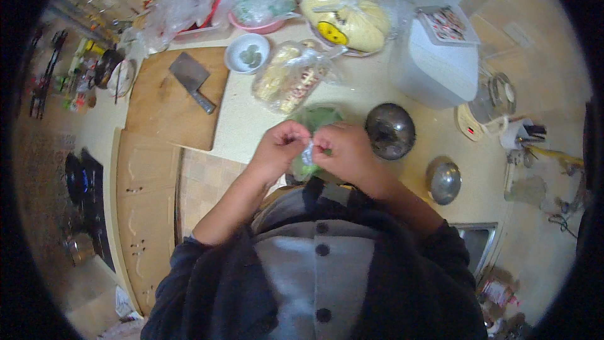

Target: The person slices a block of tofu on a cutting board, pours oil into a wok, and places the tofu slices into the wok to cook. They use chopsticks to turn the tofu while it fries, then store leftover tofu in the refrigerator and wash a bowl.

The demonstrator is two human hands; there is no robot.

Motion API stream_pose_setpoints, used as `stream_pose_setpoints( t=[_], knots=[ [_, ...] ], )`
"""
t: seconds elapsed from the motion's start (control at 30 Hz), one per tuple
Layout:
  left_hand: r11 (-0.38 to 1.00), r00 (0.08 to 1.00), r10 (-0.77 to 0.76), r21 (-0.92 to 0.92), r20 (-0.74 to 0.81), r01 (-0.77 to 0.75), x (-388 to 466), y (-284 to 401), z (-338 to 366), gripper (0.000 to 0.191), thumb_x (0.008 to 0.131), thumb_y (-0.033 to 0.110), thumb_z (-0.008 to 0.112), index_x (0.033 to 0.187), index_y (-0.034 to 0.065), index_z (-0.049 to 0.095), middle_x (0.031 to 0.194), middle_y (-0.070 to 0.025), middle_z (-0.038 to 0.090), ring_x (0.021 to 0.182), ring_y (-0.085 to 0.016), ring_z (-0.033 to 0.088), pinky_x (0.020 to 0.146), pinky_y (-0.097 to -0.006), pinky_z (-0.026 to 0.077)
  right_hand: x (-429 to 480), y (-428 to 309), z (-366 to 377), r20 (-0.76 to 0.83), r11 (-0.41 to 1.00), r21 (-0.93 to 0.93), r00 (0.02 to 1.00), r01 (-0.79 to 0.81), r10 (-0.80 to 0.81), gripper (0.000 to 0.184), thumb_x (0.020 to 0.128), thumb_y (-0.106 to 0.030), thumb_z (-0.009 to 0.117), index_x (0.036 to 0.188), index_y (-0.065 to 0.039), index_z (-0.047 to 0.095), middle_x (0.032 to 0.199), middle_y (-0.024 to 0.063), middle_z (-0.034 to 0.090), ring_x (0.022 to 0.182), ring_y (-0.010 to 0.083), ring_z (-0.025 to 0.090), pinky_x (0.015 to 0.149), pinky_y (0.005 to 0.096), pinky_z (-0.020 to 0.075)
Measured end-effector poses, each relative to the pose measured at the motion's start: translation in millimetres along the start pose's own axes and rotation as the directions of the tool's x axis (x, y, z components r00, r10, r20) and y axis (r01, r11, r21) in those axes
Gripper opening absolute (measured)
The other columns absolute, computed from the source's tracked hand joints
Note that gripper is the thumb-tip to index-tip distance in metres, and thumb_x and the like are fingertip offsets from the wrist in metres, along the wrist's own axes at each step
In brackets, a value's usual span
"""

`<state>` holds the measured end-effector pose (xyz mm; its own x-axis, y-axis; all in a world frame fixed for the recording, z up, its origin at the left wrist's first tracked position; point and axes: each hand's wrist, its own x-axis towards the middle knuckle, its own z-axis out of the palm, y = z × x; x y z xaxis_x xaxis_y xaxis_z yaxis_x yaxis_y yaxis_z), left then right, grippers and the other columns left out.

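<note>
Both hands meet in front of my body at the counter's near edge. My left hand (281,145) pinches the gathered part of a thin plastic bag with green contents (322,114). On the same gathered part, my right hand (347,150) grips with curled fingers, close beside the left. The bag's green contents show behind and below the hands, but what they are I cannot tell. A dark, shiny metal bowl (390,131) sits just right of my right hand. Beyond the hands lies a clear plastic bag of corn cobs (297,78).
On the left, a cleaver (192,78) lies on a wooden cutting board (155,113). A small white bowl (247,53) stands beside it. Farther back are a large bag of yellowish food (344,12) and a pink basin (257,26). To the right are a white container (441,66) and a metal bowl (443,180).
</note>
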<state>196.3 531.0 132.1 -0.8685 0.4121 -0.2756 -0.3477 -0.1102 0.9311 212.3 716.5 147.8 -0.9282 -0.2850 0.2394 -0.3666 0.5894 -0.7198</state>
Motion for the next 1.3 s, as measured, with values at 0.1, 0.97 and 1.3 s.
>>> stream_pose_setpoints(
  t=[0.1, 0.97, 1.3],
  knots=[
    [1.000, 0.999, -0.013, -0.006, -0.041, 0.013, -3.2, 2.2, 0.4, 0.013, 0.085, -0.005, 0.060, 0.091, 0.0063, 0.060, 0.086, 0.0017, 0.061, 0.081, -0.008, 0.056, 0.075, -0.0222, 0.043, -4.8, -0.6, 13.1, -0.110, 1.000, -0.009, 0.994, -0.008, 0.007, 0.013, 0.068, -0.015, 0.072, 0.072, -0.010, 0.060, 0.067, 0.0079, 0.061, 0.061, 0.0282, 0.060, 0.054, 0.0401, 0.0442],
    [0.974, 0.830, -0.147, -0.224, -0.538, 0.027, 15.9, -72.3, 56.5, 0.067, 0.086, 0.017, 0.071, 0.144, 0.0118, 0.037, 0.131, -0.0182, 0.047, 0.109, -0.023, 0.055, 0.083, -0.0342, 0.052, -101.5, 120.8, -103.3, -0.117, 0.620, 0.592, 0.706, -0.515, 0.698, 0.034, 0.087, -0.004, 0.053, 0.120, -0.003, 0.048, 0.101, 0.0105, 0.061, 0.073, 0.0167, 0.062, 0.053, 0.0284, 0.0532],
    [0.976, 0.793, -0.014, -0.182, -0.609, -0.122, -95.3, -48.8, 27.8, 0.061, 0.093, 0.038, 0.063, 0.143, 0.0129, 0.039, 0.142, -0.0159, 0.042, 0.134, -0.026, 0.037, 0.108, -0.0439, 0.032, -51.6, -20.6, -92.2, 0.328, 0.582, 0.554, 0.799, -0.595, 0.504, 0.037, 0.087, -0.005, 0.049, 0.124, -0.006, 0.047, 0.101, 0.0084, 0.063, 0.077, 0.0131, 0.061, 0.056, 0.0262, 0.0501]
  ],
)
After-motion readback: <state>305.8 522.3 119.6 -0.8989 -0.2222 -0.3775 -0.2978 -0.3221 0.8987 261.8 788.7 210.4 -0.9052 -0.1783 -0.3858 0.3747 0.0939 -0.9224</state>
